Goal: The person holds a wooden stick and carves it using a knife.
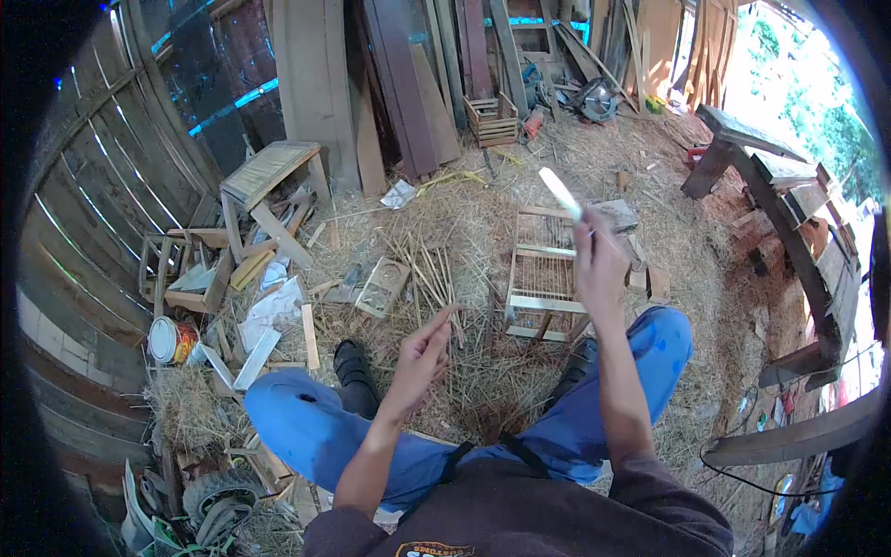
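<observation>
My right hand (601, 265) is raised in front of my right knee, its fingers closed around the handle of a knife (560, 193). The pale, glare-washed blade points up and to the left. Below and beside that hand, a wooden frame with thin parallel rods (543, 303) lies on the straw-covered ground. My left hand (418, 364) is held between my knees with its fingers pinched together; whatever they may hold is too small to make out. Just beyond it lies a bundle of thin sticks (429, 269), near a small wooden piece with openings (380, 286).
To the left stand a small wooden table (269, 172), a paint can (174, 341) and scrap boards. Long planks (399, 84) lean on the back wall near a slatted crate (492, 121). A heavy timber bench (789, 213) is at right, and a wheel (223, 497) lies lower left.
</observation>
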A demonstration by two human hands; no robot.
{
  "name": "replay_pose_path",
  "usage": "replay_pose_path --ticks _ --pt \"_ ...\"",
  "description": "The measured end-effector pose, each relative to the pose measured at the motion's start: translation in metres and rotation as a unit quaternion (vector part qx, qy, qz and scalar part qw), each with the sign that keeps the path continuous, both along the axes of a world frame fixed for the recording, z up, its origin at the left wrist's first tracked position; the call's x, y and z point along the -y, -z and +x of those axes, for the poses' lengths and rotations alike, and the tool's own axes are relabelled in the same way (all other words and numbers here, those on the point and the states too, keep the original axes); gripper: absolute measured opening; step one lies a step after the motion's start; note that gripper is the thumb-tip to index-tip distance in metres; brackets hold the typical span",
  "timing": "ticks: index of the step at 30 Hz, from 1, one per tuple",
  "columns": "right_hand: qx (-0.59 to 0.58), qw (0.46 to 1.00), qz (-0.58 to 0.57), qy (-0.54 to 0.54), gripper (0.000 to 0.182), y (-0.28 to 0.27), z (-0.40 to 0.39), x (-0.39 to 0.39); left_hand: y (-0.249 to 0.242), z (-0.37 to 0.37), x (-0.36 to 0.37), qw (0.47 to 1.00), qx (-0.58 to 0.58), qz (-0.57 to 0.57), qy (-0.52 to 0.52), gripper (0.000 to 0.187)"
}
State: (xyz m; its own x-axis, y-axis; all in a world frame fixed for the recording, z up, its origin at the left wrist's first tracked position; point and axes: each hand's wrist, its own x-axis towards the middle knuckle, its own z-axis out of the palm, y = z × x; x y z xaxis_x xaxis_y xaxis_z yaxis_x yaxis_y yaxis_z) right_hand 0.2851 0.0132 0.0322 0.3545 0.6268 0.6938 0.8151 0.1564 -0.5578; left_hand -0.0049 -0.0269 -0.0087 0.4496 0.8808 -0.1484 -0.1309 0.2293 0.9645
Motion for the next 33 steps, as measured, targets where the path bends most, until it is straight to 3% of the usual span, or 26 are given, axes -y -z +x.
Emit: replay_pose_path --ticks 1,2,5,8,11,12,14,16,18,21,22,25,26,27,28,29,32,33 --pt "-0.021 0.999 -0.002 -0.038 0.026 0.003 -0.011 0.004 0.006 0.001 -0.005 1.000 0.006 0.006 -0.014 0.043" --pt "0.013 0.995 -0.089 -0.049 0.027 0.002 -0.019 0.008 0.010 0.001 -0.008 0.999 0.011 0.011 -0.029 0.043" --pt "0.101 0.983 -0.018 -0.153 0.028 0.007 -0.038 0.002 0.005 0.007 -0.008 0.997 -0.016 0.014 -0.067 0.043" --pt "0.091 0.978 -0.075 -0.172 0.027 0.016 -0.048 0.000 -0.012 0.014 -0.010 0.998 -0.033 0.020 -0.058 0.044" --pt "0.099 0.951 -0.101 -0.274 0.028 0.015 -0.053 0.002 -0.007 0.024 -0.015 0.996 -0.033 0.049 -0.069 0.044" --pt "0.117 0.947 -0.096 -0.282 0.036 0.018 -0.052 0.000 -0.005 0.025 -0.017 0.995 -0.036 0.062 -0.076 0.044" --pt "-0.069 0.922 -0.187 -0.332 0.046 0.028 -0.048 -0.010 0.000 0.027 -0.020 0.993 -0.040 0.069 -0.086 0.044" --pt "-0.303 0.836 -0.275 -0.366 0.056 0.025 -0.050 -0.011 0.002 0.028 -0.022 0.993 -0.039 0.072 -0.090 0.044" --pt "-0.564 0.658 -0.341 -0.365 0.063 0.022 -0.056 -0.005 0.002 0.025 -0.023 0.993 -0.034 0.069 -0.087 0.043" --pt "-0.653 0.496 -0.417 -0.392 0.058 0.040 -0.068 0.000 0.005 0.023 -0.025 0.992 -0.053 0.081 -0.086 0.043" --pt "-0.645 0.486 -0.445 -0.388 0.058 0.038 -0.074 0.005 0.010 0.023 -0.026 0.990 -0.050 0.093 -0.091 0.042" --pt "-0.584 0.506 -0.481 -0.414 0.058 0.048 -0.078 0.003 0.014 0.022 -0.027 0.988 -0.041 0.105 -0.110 0.042" --pt "-0.465 0.598 -0.502 -0.417 0.048 0.058 -0.073 -0.002 0.012 0.020 -0.025 0.988 -0.039 0.090 -0.116 0.041" --pt "-0.223 0.733 -0.536 -0.355 0.043 0.068 -0.069 -0.004 0.008 0.020 -0.023 0.989 -0.037 0.076 -0.121 0.041" --pt "0.038 0.808 -0.525 -0.263 0.038 0.078 -0.065 -0.005 0.007 0.019 -0.023 0.989 -0.041 0.074 -0.120 0.041" --pt "0.296 0.817 -0.471 -0.150 0.034 0.086 -0.060 -0.007 0.005 0.017 -0.023 0.989 -0.045 0.073 -0.119 0.041" --pt "0.374 0.849 -0.374 -0.013 0.038 0.110 -0.041 -0.010 -0.002 0.015 -0.022 0.989 -0.058 0.075 -0.111 0.041" --pt "0.367 0.856 -0.364 -0.015 0.036 0.093 -0.044 -0.004 -0.003 0.016 -0.020 0.989 -0.061 0.076 -0.108 0.041"
